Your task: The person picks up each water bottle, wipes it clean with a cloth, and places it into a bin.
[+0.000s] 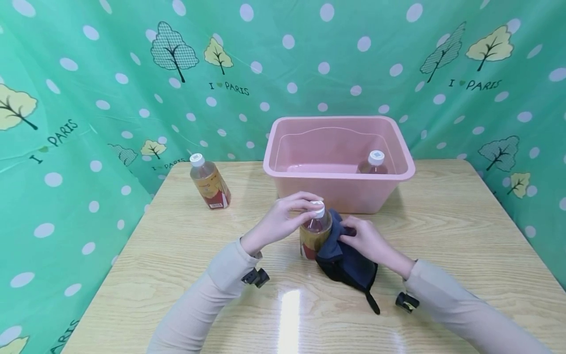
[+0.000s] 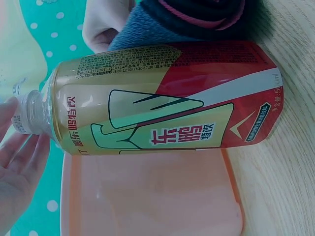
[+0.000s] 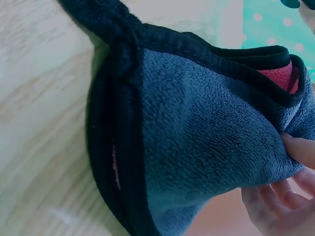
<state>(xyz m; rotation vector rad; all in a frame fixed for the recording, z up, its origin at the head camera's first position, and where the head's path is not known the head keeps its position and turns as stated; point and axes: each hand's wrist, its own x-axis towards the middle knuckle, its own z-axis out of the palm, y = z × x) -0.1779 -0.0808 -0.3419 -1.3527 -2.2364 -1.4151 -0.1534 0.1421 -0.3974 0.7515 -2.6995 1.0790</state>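
An upright bottle (image 1: 313,239) with a gold and red label stands on the table, in front of the pink tub. My left hand (image 1: 289,216) grips its white cap (image 1: 317,209) between thumb and fingers; the left wrist view shows the label (image 2: 192,113) close up. A dark blue-grey cloth (image 1: 349,263) with black edging and a loop lies against the bottle's right side. My right hand (image 1: 364,240) pinches the cloth's upper part, and in the right wrist view the thumb and fingers hold the cloth (image 3: 206,128), with some pink showing in its folds.
Behind the hands is a pink tub (image 1: 327,189) with a white-capped bottle (image 1: 374,164) inside at its right. Another bottle (image 1: 211,184) stands at the back left of the wooden table (image 1: 177,260). A green dotted curtain (image 1: 287,64) hangs behind.
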